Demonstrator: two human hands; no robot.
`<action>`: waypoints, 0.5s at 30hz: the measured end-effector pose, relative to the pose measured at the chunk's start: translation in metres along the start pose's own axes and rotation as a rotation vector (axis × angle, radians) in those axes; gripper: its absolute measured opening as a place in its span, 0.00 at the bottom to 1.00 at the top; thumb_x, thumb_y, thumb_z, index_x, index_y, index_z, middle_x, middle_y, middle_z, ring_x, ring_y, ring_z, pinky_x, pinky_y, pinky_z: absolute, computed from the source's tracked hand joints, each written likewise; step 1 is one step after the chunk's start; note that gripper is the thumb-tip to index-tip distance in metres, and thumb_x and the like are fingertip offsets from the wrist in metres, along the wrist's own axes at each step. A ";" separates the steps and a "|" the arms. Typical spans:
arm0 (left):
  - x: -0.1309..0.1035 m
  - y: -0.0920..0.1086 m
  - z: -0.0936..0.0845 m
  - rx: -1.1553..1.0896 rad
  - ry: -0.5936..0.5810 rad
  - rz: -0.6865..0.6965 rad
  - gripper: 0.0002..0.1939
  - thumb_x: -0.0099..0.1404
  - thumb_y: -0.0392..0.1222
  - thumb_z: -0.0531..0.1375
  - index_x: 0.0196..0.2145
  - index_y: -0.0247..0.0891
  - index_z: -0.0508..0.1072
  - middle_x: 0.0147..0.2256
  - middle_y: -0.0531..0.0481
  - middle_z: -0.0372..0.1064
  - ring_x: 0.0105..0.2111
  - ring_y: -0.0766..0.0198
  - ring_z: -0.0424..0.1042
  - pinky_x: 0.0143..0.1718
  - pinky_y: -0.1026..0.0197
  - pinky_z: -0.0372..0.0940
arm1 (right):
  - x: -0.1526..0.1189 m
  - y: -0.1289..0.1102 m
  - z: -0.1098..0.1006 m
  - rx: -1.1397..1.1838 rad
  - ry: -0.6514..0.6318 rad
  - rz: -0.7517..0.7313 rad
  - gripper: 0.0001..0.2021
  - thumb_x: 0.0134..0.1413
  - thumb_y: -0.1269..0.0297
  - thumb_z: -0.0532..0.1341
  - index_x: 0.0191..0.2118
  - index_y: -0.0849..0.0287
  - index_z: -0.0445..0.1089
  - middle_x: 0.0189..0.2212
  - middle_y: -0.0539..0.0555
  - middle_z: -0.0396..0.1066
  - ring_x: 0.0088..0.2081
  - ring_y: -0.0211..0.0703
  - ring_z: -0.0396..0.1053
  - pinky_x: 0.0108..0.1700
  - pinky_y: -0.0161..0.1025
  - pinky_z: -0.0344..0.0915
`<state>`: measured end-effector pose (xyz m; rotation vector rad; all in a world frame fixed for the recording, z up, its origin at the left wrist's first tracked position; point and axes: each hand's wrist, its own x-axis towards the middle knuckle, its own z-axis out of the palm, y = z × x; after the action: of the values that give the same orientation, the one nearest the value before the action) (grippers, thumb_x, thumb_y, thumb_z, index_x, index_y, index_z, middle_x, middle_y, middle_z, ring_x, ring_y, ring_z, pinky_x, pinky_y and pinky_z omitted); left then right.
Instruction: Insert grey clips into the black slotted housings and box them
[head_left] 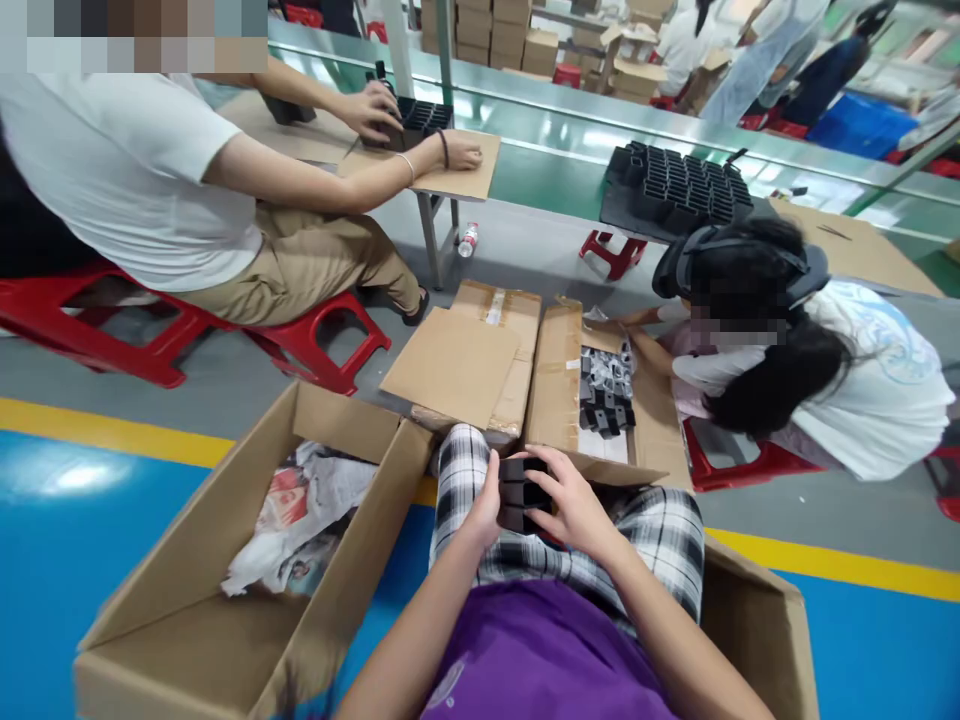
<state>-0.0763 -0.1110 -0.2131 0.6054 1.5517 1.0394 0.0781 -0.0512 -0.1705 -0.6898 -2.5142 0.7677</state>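
Above my lap, my left hand (484, 510) and my right hand (574, 505) hold a small group of black box-shaped pieces (513, 494) between them. My left thumb and palm press along the left side. The fingers of my right hand curl over the right side, spread across the pieces. Past my knees stands an open carton (553, 385) holding similar black pieces (606, 405), some in clear plastic wrap. What the pieces are for, and their undersides, I cannot make out.
An open cardboard box (210, 640) with crumpled printed paper (307, 520) is at my left, another box (757, 610) at my right. A closed carton (495, 310) with a loose cardboard sheet (454, 365) lies ahead. Co-workers sit left and right; black pieces (686, 190) fill a tray.
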 end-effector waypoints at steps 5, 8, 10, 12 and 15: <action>0.072 -0.016 -0.051 0.402 0.201 0.135 0.28 0.70 0.49 0.50 0.62 0.33 0.65 0.63 0.35 0.63 0.66 0.51 0.57 0.68 0.46 0.48 | 0.024 0.056 0.027 -0.025 -0.014 0.192 0.19 0.51 0.70 0.65 0.50 0.57 0.69 0.61 0.65 0.63 0.62 0.59 0.62 0.62 0.62 0.64; 0.127 -0.018 -0.068 0.681 0.220 0.153 0.28 0.66 0.44 0.55 0.62 0.33 0.66 0.68 0.33 0.53 0.71 0.46 0.42 0.70 0.40 0.35 | 0.041 0.096 0.045 -0.065 -0.046 0.283 0.19 0.48 0.71 0.65 0.49 0.57 0.71 0.59 0.63 0.65 0.61 0.58 0.65 0.61 0.62 0.65; 0.157 -0.023 -0.070 0.838 0.205 0.131 0.28 0.65 0.42 0.56 0.62 0.35 0.67 0.69 0.33 0.51 0.72 0.41 0.39 0.68 0.33 0.33 | 0.059 0.120 0.056 -0.089 -0.065 0.322 0.18 0.48 0.70 0.66 0.48 0.57 0.72 0.58 0.63 0.67 0.59 0.58 0.67 0.60 0.61 0.65; 0.175 -0.031 -0.066 0.968 0.173 0.101 0.29 0.64 0.42 0.58 0.62 0.36 0.67 0.69 0.31 0.49 0.71 0.34 0.41 0.65 0.26 0.35 | 0.086 0.142 0.063 -0.116 -0.090 0.358 0.19 0.47 0.70 0.67 0.48 0.59 0.73 0.58 0.63 0.67 0.59 0.57 0.67 0.61 0.59 0.65; 0.184 -0.043 -0.060 1.110 0.106 0.091 0.31 0.63 0.42 0.59 0.64 0.39 0.65 0.70 0.30 0.47 0.69 0.32 0.46 0.62 0.25 0.44 | 0.144 0.174 0.069 -0.164 -0.137 0.418 0.19 0.47 0.70 0.68 0.48 0.63 0.73 0.59 0.66 0.65 0.60 0.58 0.65 0.62 0.55 0.64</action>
<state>-0.1736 0.0028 -0.3439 1.3809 2.1559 0.1714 -0.0130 0.1287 -0.2928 -1.2883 -2.6085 0.7708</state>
